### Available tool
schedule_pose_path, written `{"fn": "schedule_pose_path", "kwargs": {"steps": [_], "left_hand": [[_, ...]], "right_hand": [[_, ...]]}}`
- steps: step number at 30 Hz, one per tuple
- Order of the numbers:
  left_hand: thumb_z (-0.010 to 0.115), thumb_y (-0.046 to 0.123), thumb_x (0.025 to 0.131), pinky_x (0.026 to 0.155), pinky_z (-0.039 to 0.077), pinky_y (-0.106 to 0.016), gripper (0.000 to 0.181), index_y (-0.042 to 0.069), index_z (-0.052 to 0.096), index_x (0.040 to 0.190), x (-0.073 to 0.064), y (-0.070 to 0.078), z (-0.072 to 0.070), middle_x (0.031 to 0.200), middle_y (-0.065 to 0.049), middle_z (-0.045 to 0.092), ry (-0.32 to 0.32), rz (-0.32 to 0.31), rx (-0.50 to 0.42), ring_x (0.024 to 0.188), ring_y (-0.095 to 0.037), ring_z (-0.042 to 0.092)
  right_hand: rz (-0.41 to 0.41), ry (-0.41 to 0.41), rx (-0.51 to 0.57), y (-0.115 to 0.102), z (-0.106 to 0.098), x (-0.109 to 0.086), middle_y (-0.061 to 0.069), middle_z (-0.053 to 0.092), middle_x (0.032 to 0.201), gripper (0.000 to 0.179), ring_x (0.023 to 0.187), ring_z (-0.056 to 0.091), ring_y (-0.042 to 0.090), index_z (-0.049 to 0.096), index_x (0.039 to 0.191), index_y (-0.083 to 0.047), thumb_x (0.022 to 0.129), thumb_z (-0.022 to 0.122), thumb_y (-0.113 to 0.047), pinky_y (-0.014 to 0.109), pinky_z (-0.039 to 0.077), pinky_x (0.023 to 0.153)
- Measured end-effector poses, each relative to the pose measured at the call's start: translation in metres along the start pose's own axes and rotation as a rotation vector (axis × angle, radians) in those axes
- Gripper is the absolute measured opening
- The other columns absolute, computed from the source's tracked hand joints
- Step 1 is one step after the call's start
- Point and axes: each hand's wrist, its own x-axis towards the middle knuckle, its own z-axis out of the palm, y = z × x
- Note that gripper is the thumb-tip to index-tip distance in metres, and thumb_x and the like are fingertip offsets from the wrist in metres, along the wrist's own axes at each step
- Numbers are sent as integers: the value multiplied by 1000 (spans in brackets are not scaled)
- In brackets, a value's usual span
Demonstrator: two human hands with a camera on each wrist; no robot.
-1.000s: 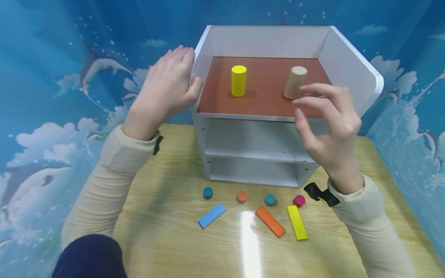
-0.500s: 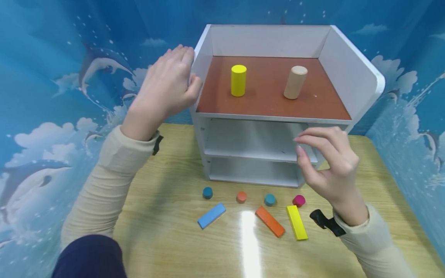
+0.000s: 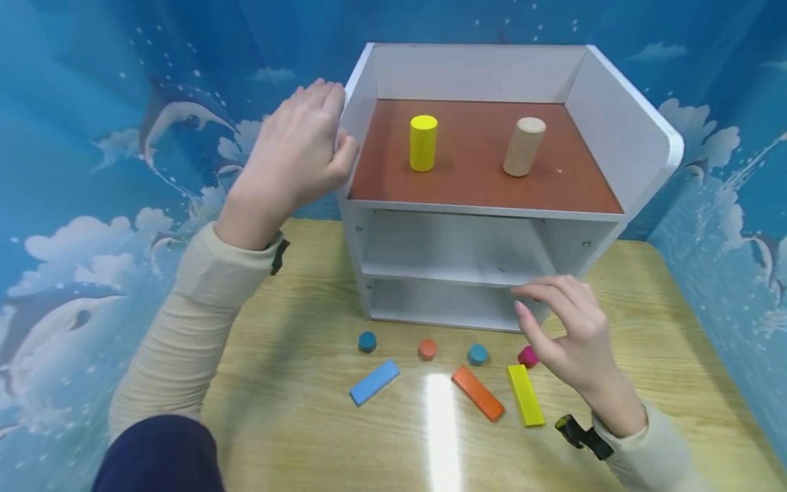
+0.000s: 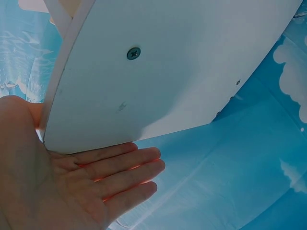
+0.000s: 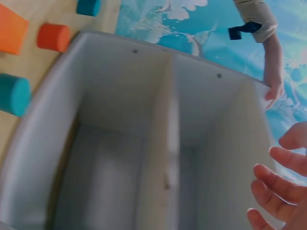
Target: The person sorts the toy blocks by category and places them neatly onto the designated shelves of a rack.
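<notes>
My left hand (image 3: 295,150) rests at the left side panel of a white toy shelf (image 3: 627,130). In the left wrist view its fingers (image 4: 127,175) lie straight along the panel's edge, the thumb partly hidden behind it. My right hand (image 3: 574,335) hangs in the air before the shelf's lower right, fingers loosely bent and holding nothing. Near it lie a magenta disc (image 3: 527,356), partly covered by the hand, and a yellow block (image 3: 525,395). On the shelf's brown top stand a yellow cylinder (image 3: 423,143) and a slightly leaning plain wooden cylinder (image 3: 524,147).
On the wooden table (image 3: 295,437) are a blue disc (image 3: 367,342), an orange disc (image 3: 427,350), a teal disc (image 3: 477,354), a blue block (image 3: 374,383) and an orange block (image 3: 478,393). A blue dolphin-printed curtain (image 3: 92,171) surrounds the table.
My right hand has come down from beside the wooden cylinder to in front of the lower shelf, near the magenta disc. The left hand and both cylinders have stayed in place.
</notes>
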Motion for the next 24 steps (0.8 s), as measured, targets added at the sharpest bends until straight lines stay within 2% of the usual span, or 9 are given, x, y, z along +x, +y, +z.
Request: {"fn": "schedule_pose_path", "kwargs": {"steps": [6, 11, 17, 24], "left_hand": [[31, 25, 101, 124, 9, -41, 61, -6, 25, 153, 0, 0, 0, 158, -23, 28, -7, -6, 1, 149, -34, 20], [30, 25, 101, 124, 9, -41, 61, -6, 24, 154, 0, 0, -1, 158, -22, 27, -13, -8, 0, 149, -34, 20], [30, 25, 101, 124, 10, -41, 61, -6, 25, 154, 0, 0, -2, 158, -23, 29, -6, -6, 4, 149, -34, 20], [30, 25, 101, 124, 10, -41, 61, -6, 26, 153, 0, -1, -1, 158, -23, 29, -3, -1, 2, 149, -34, 21]], "right_hand": [[65, -108, -21, 12, 1, -33, 8, 69, 86, 39, 77, 56, 22, 73, 91, 0, 97, 56, -34, 21, 33, 74], [131, -184, -70, 15, 0, -56, 4, 68, 84, 33, 74, 56, 20, 72, 94, -4, 95, 55, -32, 22, 32, 70], [228, -317, -161, 14, -5, -76, 1, 66, 83, 23, 75, 58, 20, 71, 98, -7, 88, 60, -26, 30, 34, 67], [255, -394, -269, 10, -10, -92, -8, 63, 73, 17, 62, 55, 10, 70, 94, -10, 78, 71, -14, 29, 37, 58]]}}
